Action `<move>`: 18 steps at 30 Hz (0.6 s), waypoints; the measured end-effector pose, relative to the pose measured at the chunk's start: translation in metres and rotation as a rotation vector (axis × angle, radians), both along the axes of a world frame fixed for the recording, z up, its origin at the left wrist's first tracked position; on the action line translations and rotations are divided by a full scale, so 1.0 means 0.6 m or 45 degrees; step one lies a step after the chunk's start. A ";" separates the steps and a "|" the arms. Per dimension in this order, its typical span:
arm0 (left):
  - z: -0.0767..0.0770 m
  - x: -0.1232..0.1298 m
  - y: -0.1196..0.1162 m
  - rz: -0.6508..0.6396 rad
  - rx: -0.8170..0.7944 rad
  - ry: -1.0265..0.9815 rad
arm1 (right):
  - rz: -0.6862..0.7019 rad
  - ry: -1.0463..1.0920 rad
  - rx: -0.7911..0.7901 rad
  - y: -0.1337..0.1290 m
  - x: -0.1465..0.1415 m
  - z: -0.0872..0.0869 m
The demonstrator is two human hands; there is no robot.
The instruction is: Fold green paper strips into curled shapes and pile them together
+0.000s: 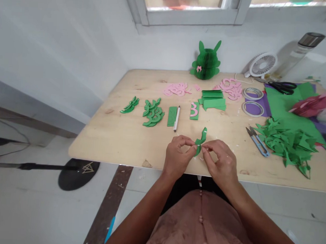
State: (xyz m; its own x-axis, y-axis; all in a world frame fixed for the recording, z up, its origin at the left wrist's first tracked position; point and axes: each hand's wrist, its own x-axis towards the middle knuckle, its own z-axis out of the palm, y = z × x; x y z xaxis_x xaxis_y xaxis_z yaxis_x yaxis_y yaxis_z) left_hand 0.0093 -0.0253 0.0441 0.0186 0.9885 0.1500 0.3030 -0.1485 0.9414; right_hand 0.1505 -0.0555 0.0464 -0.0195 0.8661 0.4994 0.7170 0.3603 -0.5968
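Close to the table's front edge, a small curved green paper cutout with white patches on it is held up between my hands. My left hand pinches it from the left between thumb and forefinger. On the other side, my right hand has its thumb and fingertips pinched together at the cutout's right edge. Beyond the hands lie a white pen, a green paper rectangle and a green card with pink curved shapes. Piles of green cutouts and pink cutouts are farther back.
Thread snips lie to the right beside a heap of green paper scraps. Two tape rolls, black scissors, a small white fan and a bottle stand behind. A green honeycomb paper figure sits by the wall.
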 end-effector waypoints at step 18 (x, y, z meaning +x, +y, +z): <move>0.006 0.001 -0.013 -0.077 0.260 0.260 | -0.047 -0.196 0.004 -0.001 -0.008 -0.007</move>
State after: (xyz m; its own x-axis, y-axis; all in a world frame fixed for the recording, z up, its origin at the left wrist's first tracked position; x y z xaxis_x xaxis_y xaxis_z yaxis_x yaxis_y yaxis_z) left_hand 0.0099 -0.0331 0.0477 0.1272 0.9343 0.3329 0.4677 -0.3525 0.8106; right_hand 0.1458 -0.0562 0.0424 -0.0642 0.8663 0.4954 0.8126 0.3335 -0.4779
